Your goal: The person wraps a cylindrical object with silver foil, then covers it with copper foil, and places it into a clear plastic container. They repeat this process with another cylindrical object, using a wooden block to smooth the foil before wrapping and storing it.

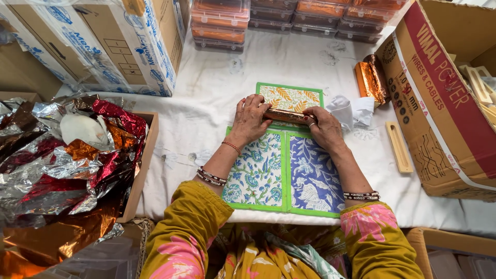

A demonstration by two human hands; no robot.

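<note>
Printed mats (pixel 283 173) lie on white cloth (pixel 217 88) between cardboard boxes (pixel 444 103).

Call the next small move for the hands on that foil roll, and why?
Probably roll it a little further toward the body. Both hands, left and right, press the copper foil roll flat on the printed mat, fingers over the top, and the foil looks not yet snug at its ends.

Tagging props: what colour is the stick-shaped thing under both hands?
Shiny copper-orange foil wrap on the stick, pressed by left hand and right hand; head view.
</note>
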